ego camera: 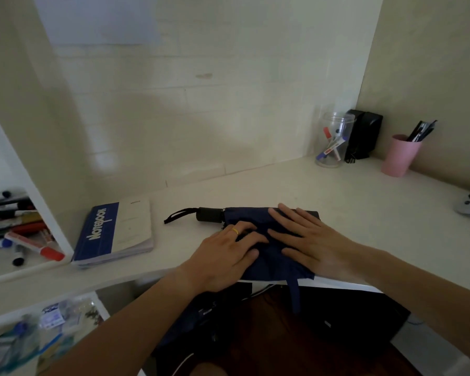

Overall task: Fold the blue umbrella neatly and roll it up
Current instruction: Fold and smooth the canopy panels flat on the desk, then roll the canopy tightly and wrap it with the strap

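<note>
Right now my left hand (225, 253) lies flat, fingers spread and slightly curled, pressing the near left part of the blue umbrella (266, 248); my right hand (307, 240) is flat and wide open on its right half. Neither grips anything; both only pin cloth. The umbrella lies collapsed along the front edge of the counter (364, 202), its black handle (209, 214) pointing left with the wrist loop (178, 215) beyond it.

I judge the main risk to be at that front edge: the cloth reaches right to it and the closing strap (295, 294) already hangs over, so a sideways push could drag the whole bundle off. Smoothing with flat palms may also bunch the panels unevenly, and a roll begun on uneven pleats would come out lumpy. The notebook (114, 234) lies near the loop on the left, and a roll that drifts that way could snag it.

Much is hidden: my hands cover most of the cloth, so I cannot tell how the pleats lie or whether any ribs stick out. The umbrella's far right tip is dark and hard to read, and the dark clutter under the counter is unclear.
</note>
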Demonstrator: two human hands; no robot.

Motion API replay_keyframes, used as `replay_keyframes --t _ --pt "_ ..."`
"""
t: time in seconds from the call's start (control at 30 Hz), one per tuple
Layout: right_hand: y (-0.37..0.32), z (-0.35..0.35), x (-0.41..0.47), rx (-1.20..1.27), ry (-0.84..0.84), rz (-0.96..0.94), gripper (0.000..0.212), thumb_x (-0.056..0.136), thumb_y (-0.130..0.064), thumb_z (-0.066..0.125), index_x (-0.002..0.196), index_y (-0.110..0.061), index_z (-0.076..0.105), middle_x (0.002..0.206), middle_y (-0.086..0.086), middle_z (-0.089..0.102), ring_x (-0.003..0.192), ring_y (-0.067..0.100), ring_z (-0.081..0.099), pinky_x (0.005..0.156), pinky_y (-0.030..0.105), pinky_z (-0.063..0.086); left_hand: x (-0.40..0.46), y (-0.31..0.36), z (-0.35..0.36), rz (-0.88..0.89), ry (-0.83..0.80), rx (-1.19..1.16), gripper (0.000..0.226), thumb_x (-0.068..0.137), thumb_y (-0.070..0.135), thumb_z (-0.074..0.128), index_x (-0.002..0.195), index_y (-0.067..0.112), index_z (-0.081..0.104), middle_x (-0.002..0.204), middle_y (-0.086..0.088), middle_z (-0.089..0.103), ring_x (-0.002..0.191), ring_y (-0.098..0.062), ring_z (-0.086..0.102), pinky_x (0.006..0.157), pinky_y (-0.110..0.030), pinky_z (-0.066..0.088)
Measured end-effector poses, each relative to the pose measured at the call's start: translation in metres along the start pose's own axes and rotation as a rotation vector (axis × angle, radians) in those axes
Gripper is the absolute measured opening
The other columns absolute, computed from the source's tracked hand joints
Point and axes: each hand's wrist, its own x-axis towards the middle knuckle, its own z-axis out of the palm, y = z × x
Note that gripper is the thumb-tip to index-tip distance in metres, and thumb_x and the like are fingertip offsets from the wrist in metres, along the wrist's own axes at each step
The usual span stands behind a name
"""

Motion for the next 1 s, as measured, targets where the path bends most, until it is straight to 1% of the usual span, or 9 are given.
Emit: replay_keyframes --t 0.1,0.23,0.37,0.5,0.67,0.73,0.8,0.9,1.0 --pt "-0.012 -0.009 0.006 0.469 0.058 0.169 0.047 0.107 -0.039 0.03 0.145 -0.023 0.052 0.166 -0.013 0.009 0.153 0.0 -0.006 0.123 0.021 -0.003 0.013 0.005 -0.01 -0.169 -0.006 -0.167 0.041 0.108 0.046 0.029 0.142 0.03 0.046 0.144 0.011 0.048 0.127 -0.011 0.051 0.104 -0.034 0.042" --pt "-0.028 -0.021 0.02 0.452 0.413 0.407 0.033 0.103 -0.026 0.048 0.11 -0.011 0.076 0.14 -0.001 0.062 0.134 0.016 0.054 0.11 0.031 0.041 0.025 0.003 -0.005 -0.071 0.064 0.001 0.04 0.108 0.043 0.032 0.122 0.024 0.065 0.131 0.008 0.055 0.11 -0.016 0.06 0.086 -0.032 0.048" --pt "-0.049 0.013 0.009 0.156 0.222 0.267 0.057 0.104 -0.042 0.026 0.153 -0.015 0.038 0.167 0.002 0.015 0.155 0.018 0.011 0.125 0.036 0.019 0.013 -0.007 0.015 0.022 0.11 0.319 0.046 0.106 0.045 0.031 0.137 0.025 0.06 0.143 0.001 0.054 0.116 -0.02 0.057 0.097 -0.036 0.047" --pt "-0.033 0.023 -0.01 0.105 0.042 0.241 0.07 0.101 -0.061 0.012 0.159 -0.024 -0.003 0.165 -0.008 -0.018 0.151 0.006 -0.021 0.122 0.026 -0.013 -0.005 -0.015 0.02 -0.034 0.029 0.258 0.056 0.107 0.052 0.013 0.159 0.036 0.026 0.168 0.011 0.022 0.152 -0.014 0.026 0.123 -0.041 0.024" --pt "-0.021 0.013 -0.013 0.122 -0.129 0.22 0.079 0.095 -0.072 0.011 0.157 -0.031 -0.014 0.161 -0.017 -0.028 0.145 -0.003 -0.03 0.125 0.03 -0.009 -0.009 -0.021 0.003 -0.141 -0.212 0.197 0.069 0.101 0.066 0.011 0.162 0.035 -0.002 0.167 0.022 -0.012 0.155 -0.002 -0.007 0.126 -0.04 0.012" --pt "-0.02 0.014 -0.013 0.135 -0.137 0.23 0.078 0.094 -0.073 0.01 0.157 -0.032 -0.014 0.161 -0.017 -0.028 0.145 -0.004 -0.03 0.125 0.03 -0.009 -0.002 -0.015 -0.01 -0.172 -0.231 0.2 0.067 0.101 0.066 0.016 0.16 0.035 0.024 0.169 0.017 0.01 0.154 -0.006 0.015 0.122 -0.038 0.024" --pt "-0.022 0.014 -0.012 0.139 -0.141 0.228 0.078 0.094 -0.072 0.009 0.157 -0.033 -0.014 0.162 -0.017 -0.028 0.145 -0.004 -0.029 0.125 0.03 -0.009 0.013 -0.006 -0.022 -0.165 -0.046 0.234 0.054 0.104 0.057 0.025 0.122 0.03 0.068 0.138 0.007 0.062 0.124 -0.015 0.058 0.1 -0.036 0.046" --pt "-0.022 0.012 -0.011 0.136 -0.14 0.219 0.078 0.094 -0.072 0.009 0.157 -0.032 -0.012 0.163 -0.016 -0.026 0.146 -0.002 -0.028 0.126 0.031 -0.007 0.047 -0.004 -0.034 -0.087 0.264 0.226 0.031 0.102 0.039 0.047 0.114 0.02 0.069 0.113 -0.002 0.068 0.107 -0.023 0.061 0.09 -0.037 0.05" --pt "-0.023 0.01 -0.012 0.141 -0.143 0.223 0.077 0.096 -0.071 0.011 0.158 -0.032 -0.011 0.163 -0.015 -0.024 0.147 -0.001 -0.027 0.126 0.032 -0.005 0.08 -0.021 -0.042 -0.072 -0.037 0.09 0.055 0.102 0.032 0.054 0.154 0.021 0.04 0.154 -0.005 0.047 0.142 -0.024 0.039 0.115 -0.037 0.035"
